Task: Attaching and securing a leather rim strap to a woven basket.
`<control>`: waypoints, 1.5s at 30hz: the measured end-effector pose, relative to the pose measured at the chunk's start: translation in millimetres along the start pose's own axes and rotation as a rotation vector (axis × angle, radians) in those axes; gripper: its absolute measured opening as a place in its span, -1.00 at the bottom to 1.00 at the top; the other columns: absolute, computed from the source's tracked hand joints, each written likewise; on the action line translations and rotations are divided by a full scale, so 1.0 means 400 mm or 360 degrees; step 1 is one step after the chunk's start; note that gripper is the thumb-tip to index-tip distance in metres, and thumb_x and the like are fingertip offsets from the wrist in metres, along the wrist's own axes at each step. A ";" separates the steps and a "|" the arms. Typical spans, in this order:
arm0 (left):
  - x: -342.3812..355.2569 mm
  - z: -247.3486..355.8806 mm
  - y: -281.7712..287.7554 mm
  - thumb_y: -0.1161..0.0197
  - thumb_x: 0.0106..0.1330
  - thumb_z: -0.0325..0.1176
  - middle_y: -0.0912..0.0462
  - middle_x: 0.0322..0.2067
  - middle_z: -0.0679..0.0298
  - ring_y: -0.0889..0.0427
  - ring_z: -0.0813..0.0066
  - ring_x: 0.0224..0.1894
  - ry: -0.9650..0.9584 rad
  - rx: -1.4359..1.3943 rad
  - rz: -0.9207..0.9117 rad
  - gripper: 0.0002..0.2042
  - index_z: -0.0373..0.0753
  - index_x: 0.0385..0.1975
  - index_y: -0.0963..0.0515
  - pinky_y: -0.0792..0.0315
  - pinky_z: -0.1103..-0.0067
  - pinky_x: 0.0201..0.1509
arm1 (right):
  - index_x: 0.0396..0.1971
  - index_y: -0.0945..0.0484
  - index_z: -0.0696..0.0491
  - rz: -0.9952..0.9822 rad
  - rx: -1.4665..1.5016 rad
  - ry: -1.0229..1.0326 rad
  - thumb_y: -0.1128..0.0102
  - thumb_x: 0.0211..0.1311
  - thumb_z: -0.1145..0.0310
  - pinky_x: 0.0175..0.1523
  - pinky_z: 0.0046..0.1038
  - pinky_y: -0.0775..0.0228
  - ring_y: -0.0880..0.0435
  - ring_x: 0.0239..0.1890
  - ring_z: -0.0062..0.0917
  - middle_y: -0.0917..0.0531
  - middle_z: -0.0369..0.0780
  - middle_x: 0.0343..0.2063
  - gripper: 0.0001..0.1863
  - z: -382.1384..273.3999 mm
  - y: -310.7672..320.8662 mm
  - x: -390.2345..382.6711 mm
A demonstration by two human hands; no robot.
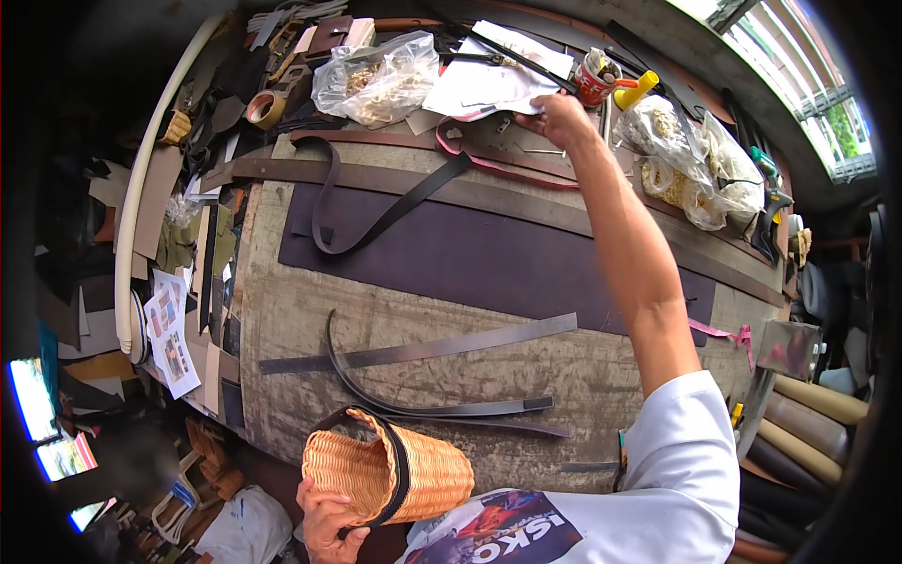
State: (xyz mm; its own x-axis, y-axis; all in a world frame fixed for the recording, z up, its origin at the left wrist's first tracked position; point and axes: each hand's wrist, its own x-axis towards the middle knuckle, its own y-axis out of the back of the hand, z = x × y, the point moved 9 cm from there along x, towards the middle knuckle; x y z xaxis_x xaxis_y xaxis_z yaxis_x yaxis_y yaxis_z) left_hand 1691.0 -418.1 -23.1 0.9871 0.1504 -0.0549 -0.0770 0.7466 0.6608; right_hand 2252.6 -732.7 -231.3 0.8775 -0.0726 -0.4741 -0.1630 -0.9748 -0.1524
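My left hand (329,517) grips an orange woven wicker basket (437,470) at the bottom of the view; a dark strap (393,498) runs over the basket, which lies tilted on its side. My right hand (556,120) reaches to the back of the worktable, its fingers bent at the lower edge of white papers (479,85); what they hold, if anything, I cannot make out. Beside it stand a red can (595,86) and a yellow cylindrical tool (639,89). A dark leather sheet (423,244), a looped strap (413,202) and several loose leather strips (418,343) lie on the table (301,301).
Plastic bags of small parts (371,85) line the back, with more bags (691,169) and glue guns at the right. A tape roll (265,108), leather scraps and printed sheets (171,334) crowd the left. Leather rolls (808,428) are stacked at the right.
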 end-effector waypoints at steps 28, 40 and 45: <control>-0.010 -0.016 0.006 -0.32 0.20 0.00 -0.46 -0.60 0.35 -0.53 0.30 -0.28 0.0107 0.0017 0.0040 -0.63 -0.20 -0.58 -0.52 0.02 0.04 0.46 | 0.09 -0.42 0.10 -0.0314 -0.0466 -0.0004 -0.22 0.35 0.22 -0.08 -0.39 -0.62 -0.72 -0.12 -0.37 -0.70 -0.09 -0.11 -0.58 -0.117 -0.053 0.014; -0.012 -0.024 0.010 -0.34 0.18 0.04 -0.45 -0.59 0.37 -0.53 0.32 -0.29 0.0111 0.0010 0.0047 -0.60 -0.19 -0.58 -0.54 0.01 0.05 0.45 | 0.27 -0.29 -0.02 0.0127 0.0580 -0.0119 -0.08 0.30 -0.26 0.25 0.08 -0.29 -0.28 0.30 -0.16 -0.42 -0.13 0.17 -0.26 0.087 -0.035 0.025; -0.011 -0.029 0.009 -0.37 0.17 0.03 -0.45 -0.60 0.38 -0.52 0.34 -0.29 0.0127 -0.0043 0.0046 -0.62 -0.19 -0.59 -0.53 0.03 0.06 0.45 | 0.17 -0.44 -0.04 -0.0104 0.1013 0.0335 -0.09 0.34 -0.18 0.28 -0.07 -0.31 -0.52 0.18 -0.30 -0.58 -0.17 0.14 -0.40 0.057 -0.099 0.054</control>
State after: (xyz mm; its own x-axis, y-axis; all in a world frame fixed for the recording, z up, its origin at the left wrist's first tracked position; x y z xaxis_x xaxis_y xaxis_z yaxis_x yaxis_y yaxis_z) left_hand 1684.7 -408.6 -29.1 0.9702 0.2224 -0.0961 -0.1102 0.7583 0.6426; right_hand 2267.7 -690.9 -255.5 0.9534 -0.1200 -0.2770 -0.2838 -0.6689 -0.6870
